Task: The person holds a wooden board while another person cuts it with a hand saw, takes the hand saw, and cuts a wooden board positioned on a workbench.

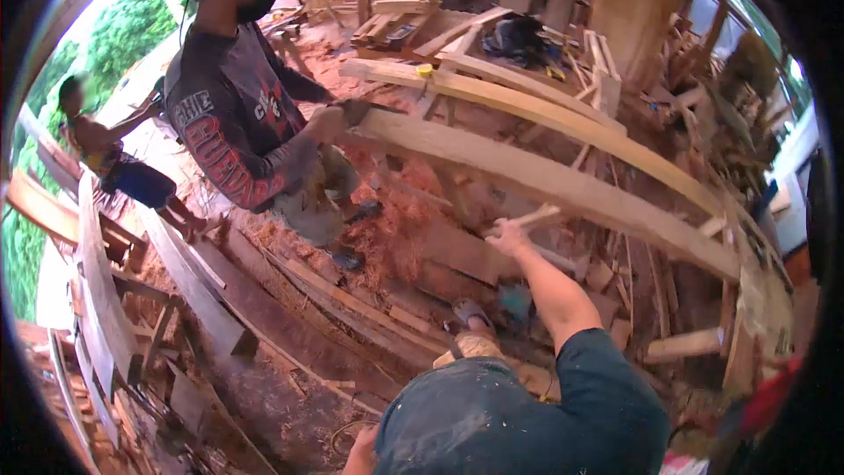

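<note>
My right hand (507, 237) reaches forward, its fingers closed around a short wooden stick (538, 215). Just beyond it runs a long thick timber beam (545, 180), raised above the floor and sloping down to the right. Behind that beam lies a second, yellower curved plank (563, 119), with a small yellow object (425, 70) on top. Of my left arm only a bit of skin shows at the bottom edge beside my dark shirt; the hand itself is out of sight. A co-worker's hand (330, 123) is at the beam's far left end.
The co-worker in a dark long-sleeved shirt (229, 97) stands at the left; another person (114, 149) is farther back. Long boards (189, 273) lie at the left. Reddish shavings (396, 220) cover the floor. Wood scraps (686, 114) are heaped at the right.
</note>
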Demonstrator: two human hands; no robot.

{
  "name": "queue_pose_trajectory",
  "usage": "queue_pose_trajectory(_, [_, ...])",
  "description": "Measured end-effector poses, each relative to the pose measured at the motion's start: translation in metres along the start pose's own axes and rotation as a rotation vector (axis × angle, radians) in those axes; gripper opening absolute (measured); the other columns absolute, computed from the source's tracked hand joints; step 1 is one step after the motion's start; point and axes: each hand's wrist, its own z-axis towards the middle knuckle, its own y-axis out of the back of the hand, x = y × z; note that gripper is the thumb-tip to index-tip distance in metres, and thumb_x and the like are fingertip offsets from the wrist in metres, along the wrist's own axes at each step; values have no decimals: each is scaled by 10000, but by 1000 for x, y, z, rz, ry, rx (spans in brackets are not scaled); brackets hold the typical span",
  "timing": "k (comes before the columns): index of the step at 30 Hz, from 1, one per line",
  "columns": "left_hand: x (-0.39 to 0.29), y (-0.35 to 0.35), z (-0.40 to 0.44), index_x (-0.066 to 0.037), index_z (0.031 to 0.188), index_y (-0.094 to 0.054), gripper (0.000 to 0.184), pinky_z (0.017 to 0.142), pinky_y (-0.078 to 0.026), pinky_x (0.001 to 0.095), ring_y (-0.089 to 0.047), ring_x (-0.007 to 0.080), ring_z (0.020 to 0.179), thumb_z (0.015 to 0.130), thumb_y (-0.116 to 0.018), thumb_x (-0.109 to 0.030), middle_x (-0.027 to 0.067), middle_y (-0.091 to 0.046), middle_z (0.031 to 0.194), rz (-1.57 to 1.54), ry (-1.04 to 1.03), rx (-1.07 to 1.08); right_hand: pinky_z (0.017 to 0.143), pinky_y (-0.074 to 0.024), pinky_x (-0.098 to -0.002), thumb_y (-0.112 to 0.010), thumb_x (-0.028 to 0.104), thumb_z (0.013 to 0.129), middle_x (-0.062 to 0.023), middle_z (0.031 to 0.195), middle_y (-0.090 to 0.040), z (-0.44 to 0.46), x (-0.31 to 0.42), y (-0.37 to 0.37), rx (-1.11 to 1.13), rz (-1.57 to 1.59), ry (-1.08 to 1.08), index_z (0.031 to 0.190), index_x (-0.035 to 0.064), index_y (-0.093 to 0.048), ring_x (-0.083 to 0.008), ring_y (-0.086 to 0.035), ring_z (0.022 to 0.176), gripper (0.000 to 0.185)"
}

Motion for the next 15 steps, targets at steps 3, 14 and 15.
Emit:
queue_pose_trajectory(3, [-25,-44,19,90,1256,-601,667,903,-500,377,-642,247,1047,902,-649,-472,156,-685,1172,-208,177,-161,1138,-346,-464,-764,561,706,-219,1495,-382,116,-31,23,-80,-53,125,1509,177,-380,-398,-345,1398,970])
queue_pose_trajectory(14, [-182,-122,-1,24,1153,-665,548,939,-480,464,-625,402,1138,843,-640,-427,302,-646,1169,134,435,-315,1158,-145,-651,-845,619,498,-206,1546,-197,263,-82,66,58,-427,400,1570,354,-189,-413,-184,1435,1284])
queue_pose_trajectory(15, [-193,-128,2,22,1156,-663,550,940,-480,465,-624,402,1139,843,-640,-430,300,-646,1171,121,451,-317,1154,-140,-656,-834,648,493,-201,1547,-194,265,-88,62,35,-416,424,1567,363,-191,-410,-182,1436,1284])
